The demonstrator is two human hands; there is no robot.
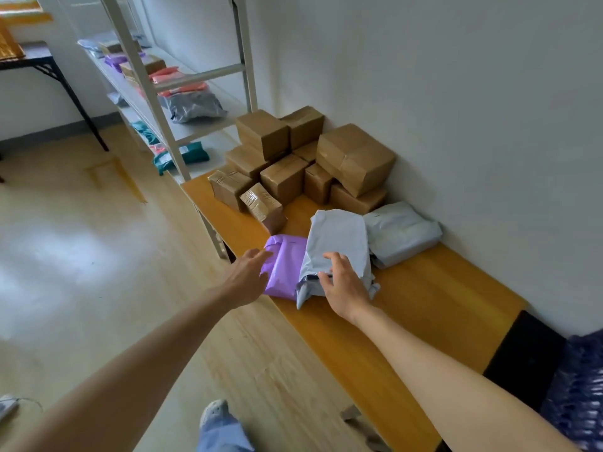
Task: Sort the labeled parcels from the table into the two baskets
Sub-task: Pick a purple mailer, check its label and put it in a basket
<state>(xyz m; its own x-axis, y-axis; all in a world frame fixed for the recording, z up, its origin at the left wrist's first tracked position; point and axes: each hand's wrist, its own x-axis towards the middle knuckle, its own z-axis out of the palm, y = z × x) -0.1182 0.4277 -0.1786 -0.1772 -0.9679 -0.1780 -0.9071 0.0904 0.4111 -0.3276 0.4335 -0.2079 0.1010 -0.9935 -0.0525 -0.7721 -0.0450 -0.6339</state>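
Observation:
A purple mailer bag (285,265) lies at the near left edge of the long orange table (434,305). A grey mailer bag (339,236) leans partly over its right side. My left hand (246,277) touches the purple bag's left edge with fingers spread. My right hand (342,282) grips the lower end of the grey bag, thumb and fingers curled around it. A second grey bag (401,233) rests against the wall behind. Several taped brown cardboard boxes (354,158) are piled at the table's far end. No basket is clearly visible.
A white metal shelf rack (182,93) with coloured mailer bags stands beyond the table. A dark blue woven thing (577,396) sits at the right edge beside a black patch. Wooden floor spreads to the left; a black-legged table (65,83) stands far left.

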